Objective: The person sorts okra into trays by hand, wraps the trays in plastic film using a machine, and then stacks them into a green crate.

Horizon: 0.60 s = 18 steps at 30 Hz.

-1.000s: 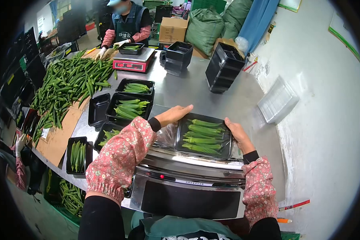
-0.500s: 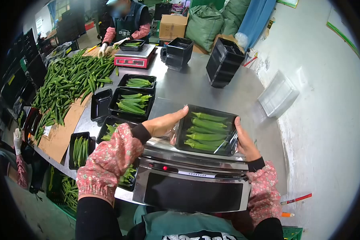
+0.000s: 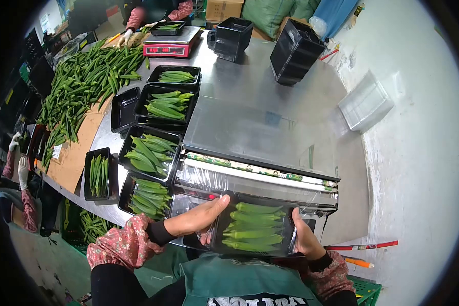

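Note:
A black tray of okra [image 3: 254, 228] under clear film is held close to my body, just in front of the film wrapping machine [image 3: 239, 120]. My left hand [image 3: 201, 217] grips its left side, thumb over the top corner. On its right edge is my right hand [image 3: 307, 237], thumb on the near face and fingers behind. Behind the tray, a film roll [image 3: 255, 171] lies across the machine with clear film over its left part. Left of the machine sit open okra trays, among them one tray [image 3: 150, 153] and a nearer one [image 3: 145, 196].
Loose okra [image 3: 89, 84] is heaped on cardboard at the left. A red scale [image 3: 171, 46] bears a tray near a co-worker's gloved hand [image 3: 126, 38]. Stacked black trays [image 3: 297, 51] stand at the back. A clear plastic box [image 3: 366, 104] leans by the wall.
Both hands have brought the wrapped okra tray from above the machine down toward my body. The film roll and nearer okra trays have come into fuller view as the camera tilted down.

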{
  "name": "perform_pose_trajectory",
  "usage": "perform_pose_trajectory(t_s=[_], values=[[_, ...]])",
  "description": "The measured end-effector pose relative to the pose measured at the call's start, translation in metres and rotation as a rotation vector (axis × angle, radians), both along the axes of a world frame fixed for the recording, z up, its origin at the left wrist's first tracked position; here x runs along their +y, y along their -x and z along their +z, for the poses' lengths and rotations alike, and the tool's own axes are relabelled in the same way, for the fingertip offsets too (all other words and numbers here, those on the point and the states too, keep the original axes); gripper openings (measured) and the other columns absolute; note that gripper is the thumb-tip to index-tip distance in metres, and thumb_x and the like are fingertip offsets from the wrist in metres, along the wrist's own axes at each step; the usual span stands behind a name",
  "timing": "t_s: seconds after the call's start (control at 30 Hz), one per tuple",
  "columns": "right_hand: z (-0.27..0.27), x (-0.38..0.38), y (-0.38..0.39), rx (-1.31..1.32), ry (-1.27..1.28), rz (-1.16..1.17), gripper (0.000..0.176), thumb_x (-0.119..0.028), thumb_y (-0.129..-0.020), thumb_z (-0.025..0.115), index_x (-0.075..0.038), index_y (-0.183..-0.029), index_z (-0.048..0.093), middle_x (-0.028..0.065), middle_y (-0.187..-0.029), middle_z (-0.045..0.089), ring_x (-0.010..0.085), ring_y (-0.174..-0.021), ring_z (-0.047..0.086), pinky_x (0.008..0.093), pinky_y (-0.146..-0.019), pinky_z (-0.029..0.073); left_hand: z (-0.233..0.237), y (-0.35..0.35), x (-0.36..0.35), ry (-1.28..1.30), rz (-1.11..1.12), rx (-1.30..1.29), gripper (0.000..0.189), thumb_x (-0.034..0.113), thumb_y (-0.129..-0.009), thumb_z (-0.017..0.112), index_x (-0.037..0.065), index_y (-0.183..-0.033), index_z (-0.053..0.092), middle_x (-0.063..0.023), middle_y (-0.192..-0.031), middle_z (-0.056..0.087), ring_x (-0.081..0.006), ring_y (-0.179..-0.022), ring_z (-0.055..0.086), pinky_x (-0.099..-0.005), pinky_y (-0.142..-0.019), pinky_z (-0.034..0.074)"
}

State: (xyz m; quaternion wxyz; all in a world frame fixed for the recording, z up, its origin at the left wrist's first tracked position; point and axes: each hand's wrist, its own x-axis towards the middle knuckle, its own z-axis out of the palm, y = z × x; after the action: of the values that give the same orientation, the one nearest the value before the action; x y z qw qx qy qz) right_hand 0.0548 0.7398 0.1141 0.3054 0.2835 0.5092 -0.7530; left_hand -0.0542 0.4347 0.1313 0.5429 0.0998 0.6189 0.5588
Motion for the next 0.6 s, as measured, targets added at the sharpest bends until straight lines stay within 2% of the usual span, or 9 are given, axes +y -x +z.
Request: perform_pose_trajectory(t_s=[0.03,0.13,0.17,0.27,0.33,0.4,0.43,0.53,0.6], values=[[0.008,-0.001,0.002,-0.028,0.025,0.018,0.067,-0.059,-0.099,0.028,-0.001,-0.121,0.055,0.0059,-0.081,0.068,0.0068,-0.041,0.053,0.0207,-0.03,0.036,0.002,0.001,0.0,0.0,-0.009,-0.003,0.082,0.067,-0.096,0.021,-0.006,-0.112,0.055,-0.0083,-0.059,0.06,-0.0148,-0.044,0.059,-0.0231,-0.038,0.046],[0.014,-0.011,-0.023,0.004,0.027,0.102,0.064,-0.055,-0.101,0.029,-0.001,-0.121,0.055,0.0042,-0.083,0.069,0.0072,-0.051,0.059,0.0211,-0.039,0.043,-0.011,-0.015,-0.008,0.196,-0.008,-0.159,0.084,0.068,-0.095,0.022,-0.007,-0.108,0.058,-0.0084,-0.057,0.06,-0.0157,-0.044,0.059,-0.0238,-0.038,0.046],[0.014,-0.011,-0.027,-0.016,0.019,0.051,0.06,-0.052,-0.101,0.031,-0.001,-0.119,0.055,0.0038,-0.082,0.067,0.0083,-0.054,0.059,0.0221,-0.043,0.044,-0.017,-0.018,-0.013,0.213,-0.042,-0.189,0.081,0.065,-0.097,0.022,-0.006,-0.105,0.059,-0.0093,-0.058,0.061,-0.0161,-0.044,0.059,-0.0247,-0.038,0.047],[0.01,-0.004,-0.051,-0.102,-0.004,-0.114,0.048,-0.044,-0.102,0.039,-0.001,-0.112,0.056,0.0026,-0.077,0.064,0.0114,-0.062,0.059,0.0252,-0.054,0.046,-0.026,-0.029,-0.027,0.024,0.07,-0.255,0.077,0.063,-0.098,0.021,-0.005,-0.101,0.059,-0.0103,-0.061,0.063,-0.0161,-0.046,0.061,-0.0246,-0.04,0.047],[-0.011,0.013,-0.067,0.172,-0.257,0.029,0.028,-0.032,-0.099,0.051,-0.005,-0.093,0.053,0.0041,-0.07,0.058,0.0133,-0.056,0.055,0.0256,-0.049,0.042,-0.03,-0.043,-0.034,-0.012,0.225,-0.265,0.063,0.053,-0.101,0.029,-0.002,-0.098,0.06,-0.0095,-0.062,0.063,-0.0151,-0.048,0.061,-0.0234,-0.043,0.047],[-0.01,0.016,-0.082,0.011,-0.063,-0.184,0.022,-0.026,-0.097,0.055,-0.007,-0.087,0.05,0.0043,-0.065,0.054,0.0138,-0.053,0.052,0.0259,-0.047,0.041,-0.038,-0.061,-0.043,-0.013,0.341,-0.322,0.055,0.048,-0.102,0.034,-0.001,-0.098,0.06,-0.0086,-0.062,0.063,-0.0145,-0.048,0.06,-0.0229,-0.043,0.047],[-0.01,0.011,-0.084,0.027,-0.089,-0.258,0.022,-0.025,-0.097,0.054,-0.008,-0.085,0.049,0.0035,-0.064,0.052,0.0136,-0.051,0.05,0.0257,-0.045,0.039,-0.045,-0.07,-0.046,-0.066,0.378,-0.344,0.041,0.038,-0.103,0.042,0.002,-0.096,0.059,-0.0063,-0.062,0.061,-0.0139,-0.048,0.059,-0.023,-0.042,0.046],[-0.007,-0.005,-0.081,0.11,-0.189,-0.428,0.023,-0.025,-0.098,0.051,-0.011,-0.08,0.047,0.0001,-0.06,0.044,0.0118,-0.047,0.044,0.025,-0.041,0.035,-0.05,-0.096,-0.05,-0.041,0.484,-0.201,0.035,0.035,-0.103,0.044,0.004,-0.09,0.056,-0.0019,-0.065,0.058,-0.0097,-0.047,0.056,-0.0203,-0.041,0.044],[-0.005,-0.014,-0.077,0.211,-0.281,-0.485,0.027,-0.027,-0.099,0.048,-0.013,-0.076,0.043,-0.0035,-0.059,0.037,0.0089,-0.046,0.039,0.024,-0.041,0.032,-0.044,-0.096,-0.051,-0.089,0.762,-0.191,0.032,0.032,-0.102,0.046,0.007,-0.083,0.054,-0.0009,-0.063,0.056,-0.0075,-0.042,0.051,-0.0204,-0.038,0.04]])
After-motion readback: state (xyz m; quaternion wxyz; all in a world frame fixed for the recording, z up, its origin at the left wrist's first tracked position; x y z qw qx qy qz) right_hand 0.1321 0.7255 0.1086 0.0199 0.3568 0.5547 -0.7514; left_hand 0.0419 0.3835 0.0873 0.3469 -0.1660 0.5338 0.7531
